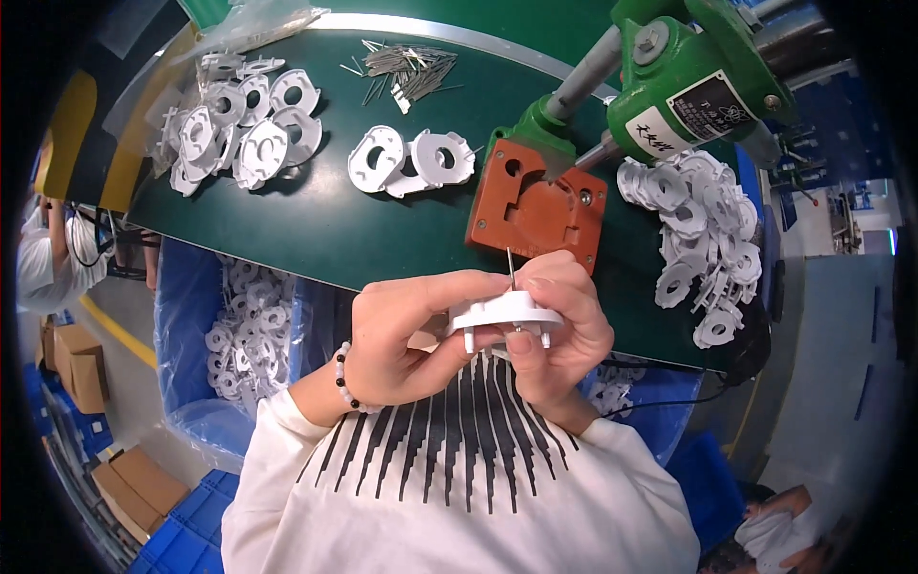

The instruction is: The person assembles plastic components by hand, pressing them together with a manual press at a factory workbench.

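Between both hands, in front of my chest, is a white plastic part (505, 312) with short pegs pointing down. My left hand (406, 335) grips its left side between thumb and fingers. On the other side my right hand (564, 330) pinches it, the thumb under its lower face. A thin metal pin (511, 268) stands upright from its top, by the fingertips of both hands. Just beyond the hands sits an orange fixture block (540, 203) with a shaped recess, under a green hand press (669, 91).
White parts are piled at the table's left (239, 129) and right (703, 230). Several loose metal pins (411, 69) lie at the back; a few white parts (411, 161) sit left of the fixture. A lined blue bin (182, 354) of white parts stands below the table edge.
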`<state>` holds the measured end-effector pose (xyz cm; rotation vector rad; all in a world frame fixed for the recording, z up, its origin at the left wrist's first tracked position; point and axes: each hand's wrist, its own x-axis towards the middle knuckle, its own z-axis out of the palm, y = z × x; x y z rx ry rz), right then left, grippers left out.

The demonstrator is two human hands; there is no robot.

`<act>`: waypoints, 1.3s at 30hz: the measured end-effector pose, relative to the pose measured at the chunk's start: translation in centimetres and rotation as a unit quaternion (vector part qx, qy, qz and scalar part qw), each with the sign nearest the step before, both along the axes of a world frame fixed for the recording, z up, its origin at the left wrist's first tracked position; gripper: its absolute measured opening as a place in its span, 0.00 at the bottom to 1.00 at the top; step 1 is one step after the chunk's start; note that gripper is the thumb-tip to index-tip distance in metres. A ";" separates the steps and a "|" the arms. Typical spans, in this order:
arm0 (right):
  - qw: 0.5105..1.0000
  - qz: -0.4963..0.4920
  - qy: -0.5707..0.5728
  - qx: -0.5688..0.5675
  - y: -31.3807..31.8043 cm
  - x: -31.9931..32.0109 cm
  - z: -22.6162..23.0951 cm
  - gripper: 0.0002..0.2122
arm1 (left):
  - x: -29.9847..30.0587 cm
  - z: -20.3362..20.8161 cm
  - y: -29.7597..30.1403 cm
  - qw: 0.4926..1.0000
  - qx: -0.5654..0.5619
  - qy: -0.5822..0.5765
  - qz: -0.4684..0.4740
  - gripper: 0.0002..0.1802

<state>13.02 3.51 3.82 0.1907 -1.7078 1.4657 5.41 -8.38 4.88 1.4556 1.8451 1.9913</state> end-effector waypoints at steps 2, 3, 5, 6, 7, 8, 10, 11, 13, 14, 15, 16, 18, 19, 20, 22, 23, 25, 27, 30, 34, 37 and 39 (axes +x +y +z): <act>1.000 0.006 0.006 0.004 0.1 -0.1 -0.1 0.13 | 0.1 0.0 -0.2 1.000 -0.001 0.008 0.006 0.20; 1.000 0.009 0.015 0.010 0.1 -0.1 -0.1 0.13 | 0.1 0.1 -0.3 1.000 -0.008 0.019 0.010 0.20; 1.000 0.017 0.013 0.018 0.2 -0.1 -0.2 0.13 | 0.0 0.2 -0.5 0.999 -0.015 0.030 0.019 0.21; 0.999 0.021 0.012 0.027 0.1 -0.2 -0.2 0.14 | 0.0 0.3 -0.6 0.999 -0.011 0.037 0.020 0.20; 0.999 0.027 0.012 0.027 0.0 -0.4 -0.2 0.14 | -0.1 0.3 -0.8 0.999 -0.006 0.043 0.021 0.20; 0.998 0.046 0.018 0.040 -0.1 -0.7 -0.1 0.14 | -0.1 0.1 -1.2 0.999 -0.025 0.024 0.017 0.17; 0.989 0.092 -0.025 0.111 -0.1 -1.5 0.1 0.17 | 0.4 -1.2 -2.3 0.996 -0.006 -0.011 0.088 0.15; 0.976 0.119 -0.070 0.168 -0.2 -2.0 0.1 0.19 | 0.7 -2.4 -3.1 0.987 0.013 -0.047 0.154 0.14; 0.941 0.104 -0.098 0.307 -0.4 -4.6 -0.2 0.18 | 1.7 -5.4 -5.6 0.953 0.003 -0.218 0.212 0.13; 0.931 0.093 -0.125 0.331 -0.8 -5.7 -0.4 0.16 | 2.0 -6.2 -6.7 0.940 0.003 -0.239 0.243 0.14; 0.926 0.085 -0.158 0.332 -1.2 -6.7 -0.6 0.16 | 2.3 -6.7 -7.6 0.926 0.004 -0.262 0.271 0.15; 0.913 0.053 -0.182 0.361 -1.7 -8.2 -0.8 0.17 | 2.3 -7.0 -8.4 0.920 0.011 -0.273 0.282 0.16; 0.870 -0.035 -0.232 0.433 -2.6 -11.2 -1.4 0.22 | 2.2 -6.9 -9.4 0.915 0.007 -0.267 0.303 0.15; 0.837 -0.095 -0.256 0.475 -2.7 -12.6 -1.8 0.25 | 1.9 -6.8 -9.6 0.917 0.011 -0.261 0.303 0.15; 0.781 -0.136 -0.320 0.519 -2.6 -14.0 -2.4 0.30 | 1.6 -6.7 -9.8 0.916 0.013 -0.257 0.307 0.15; 0.753 -0.122 -0.398 0.510 -2.6 -14.9 -2.6 0.31 | 1.0 -6.4 -9.5 0.925 0.023 -0.230 0.300 0.15; 0.746 -0.093 -0.438 0.493 -2.8 -15.1 -2.4 0.30 | 0.9 -6.3 -9.4 0.924 0.025 -0.228 0.305 0.15; 0.775 -0.116 -0.392 0.482 -2.4 -15.8 -3.5 0.28 | 0.5 -6.2 -9.1 0.930 0.041 -0.223 0.289 0.16; 0.799 -0.141 -0.348 0.469 -2.3 -16.3 -4.2 0.27 | -0.1 -6.6 -9.0 0.931 0.032 -0.225 0.287 0.15; 0.863 -0.116 -0.312 0.379 -2.6 -16.3 -4.5 0.22 | -1.1 -6.8 -8.8 0.925 0.030 -0.238 0.294 0.16; 0.803 -0.186 -0.360 0.436 -2.9 -16.2 -4.6 0.18 | -2.1 -7.1 -9.4 0.923 0.050 -0.261 0.279 0.19; 0.852 -0.164 -0.291 0.403 -4.0 -16.0 -4.0 0.11 | -2.6 -7.0 -9.6 0.865 0.155 -0.321 0.354 0.23; 0.936 -0.066 -0.166 0.302 -4.7 -15.7 -2.7 0.09 | -3.5 -7.1 -9.7 0.847 0.161 -0.305 0.404 0.22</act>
